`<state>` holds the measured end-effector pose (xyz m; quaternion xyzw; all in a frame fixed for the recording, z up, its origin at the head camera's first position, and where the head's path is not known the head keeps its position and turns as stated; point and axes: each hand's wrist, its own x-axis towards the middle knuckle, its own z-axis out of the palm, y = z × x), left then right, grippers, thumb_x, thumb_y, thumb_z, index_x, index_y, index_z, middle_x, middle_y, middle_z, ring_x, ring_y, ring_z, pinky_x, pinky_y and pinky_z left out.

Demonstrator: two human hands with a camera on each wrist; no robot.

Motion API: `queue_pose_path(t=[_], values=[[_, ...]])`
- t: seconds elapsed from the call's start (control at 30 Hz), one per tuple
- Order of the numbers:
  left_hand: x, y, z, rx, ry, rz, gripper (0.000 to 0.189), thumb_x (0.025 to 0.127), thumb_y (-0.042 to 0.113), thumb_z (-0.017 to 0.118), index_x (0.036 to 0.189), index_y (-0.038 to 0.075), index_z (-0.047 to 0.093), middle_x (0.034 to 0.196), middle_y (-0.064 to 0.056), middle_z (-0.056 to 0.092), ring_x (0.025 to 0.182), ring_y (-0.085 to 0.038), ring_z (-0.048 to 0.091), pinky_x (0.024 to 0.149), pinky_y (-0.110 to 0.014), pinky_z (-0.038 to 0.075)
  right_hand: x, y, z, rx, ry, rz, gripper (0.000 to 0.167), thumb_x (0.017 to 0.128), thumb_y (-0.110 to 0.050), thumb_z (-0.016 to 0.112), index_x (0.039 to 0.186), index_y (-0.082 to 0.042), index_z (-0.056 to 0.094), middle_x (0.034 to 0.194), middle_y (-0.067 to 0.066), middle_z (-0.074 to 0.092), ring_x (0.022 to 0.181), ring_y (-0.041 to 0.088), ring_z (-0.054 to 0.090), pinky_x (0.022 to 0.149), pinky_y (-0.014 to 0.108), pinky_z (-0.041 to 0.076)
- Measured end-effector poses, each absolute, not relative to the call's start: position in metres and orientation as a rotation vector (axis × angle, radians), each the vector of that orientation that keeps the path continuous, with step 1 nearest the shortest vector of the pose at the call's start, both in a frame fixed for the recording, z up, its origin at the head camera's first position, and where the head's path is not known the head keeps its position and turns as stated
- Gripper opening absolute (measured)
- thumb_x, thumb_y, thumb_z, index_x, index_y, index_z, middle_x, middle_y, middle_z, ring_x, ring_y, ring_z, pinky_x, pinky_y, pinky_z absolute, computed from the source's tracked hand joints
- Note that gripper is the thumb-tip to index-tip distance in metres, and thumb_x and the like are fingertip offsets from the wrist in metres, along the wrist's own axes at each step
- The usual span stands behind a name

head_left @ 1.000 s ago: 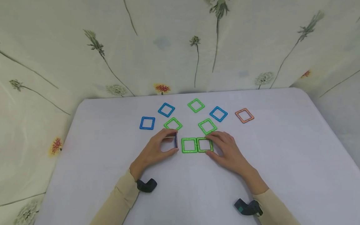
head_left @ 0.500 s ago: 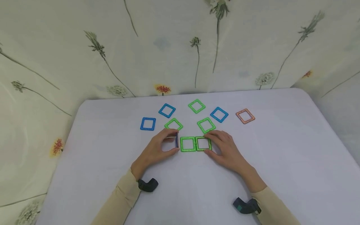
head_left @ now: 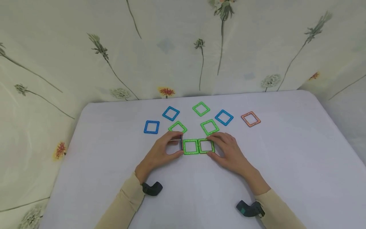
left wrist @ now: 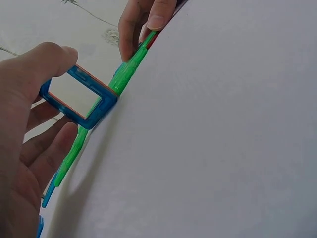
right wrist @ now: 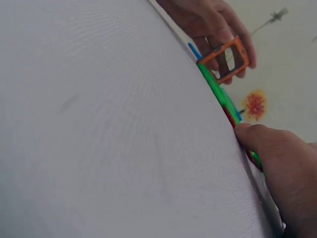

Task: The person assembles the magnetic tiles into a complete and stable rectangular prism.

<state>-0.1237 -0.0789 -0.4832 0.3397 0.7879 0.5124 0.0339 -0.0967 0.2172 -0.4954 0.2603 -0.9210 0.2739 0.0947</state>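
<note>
Left fingers point(left wrist: 54, 153) round blue-orange frame point(left wrist: 99, 110); upright

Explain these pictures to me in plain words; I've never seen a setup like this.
There is no machine here, just a person's bare hands. The large picture comes from a camera worn on the head, looking forward and down. The other two come from cameras worn on the left and right wrists.

On the pale table lie loose square frames: three blue ones, three green ones and an orange one. Nearer the person, two green frames sit edge to edge.

The left hand holds a two-coloured frame upright at that pair's left end, blue on one face, orange on the other. The right hand pinches the pair's right frame.
</note>
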Motion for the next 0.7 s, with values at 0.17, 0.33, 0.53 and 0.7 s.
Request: queue_pose_path(t=[0.17,0.33,0.53,0.7], values=[[-0.1242,-0.0795,-0.4834,1.040,2.431,1.573,0.065,0.081,0.019,0.074,0.136,0.005,0.043,0.134,-0.011,0.051,0.124,-0.014,0.050,0.096,-0.027,0.048,-0.0980,0.2157,-0.4955,0.769,-2.735,0.808,0.052,0.083,-0.039,0.069,0.130,-0.020,0.055,0.132,-0.002,0.048,0.128,0.018,0.038,0.108,0.044,0.024],[-0.1243,-0.0804,-0.4816,1.037,2.434,1.575,0.065,0.081,0.019,0.074,0.137,0.005,0.043,0.134,-0.010,0.051,0.124,-0.013,0.050,0.096,-0.026,0.048,-0.0987,0.2142,-0.4941,0.763,-2.738,0.798,0.052,0.083,-0.039,0.069,0.129,-0.020,0.055,0.132,-0.002,0.049,0.128,0.019,0.038,0.107,0.046,0.025],[-0.1233,-0.0804,-0.4821,1.045,2.417,1.588,0.068,0.079,0.015,0.076,0.137,0.004,0.042,0.135,-0.012,0.050,0.126,-0.016,0.049,0.097,-0.028,0.047,-0.0974,0.2131,-0.4930,0.762,-2.725,0.801,0.052,0.082,-0.037,0.071,0.128,-0.017,0.056,0.131,0.001,0.050,0.126,0.023,0.040,0.105,0.048,0.026],[-0.1232,-0.0796,-0.4862,1.056,2.427,1.558,0.075,0.076,0.012,0.079,0.139,0.005,0.039,0.137,-0.012,0.048,0.128,-0.017,0.047,0.099,-0.027,0.046,-0.0950,0.2135,-0.4931,0.755,-2.728,0.806,0.052,0.082,-0.036,0.071,0.129,-0.017,0.056,0.130,0.002,0.050,0.126,0.023,0.040,0.104,0.048,0.026]])
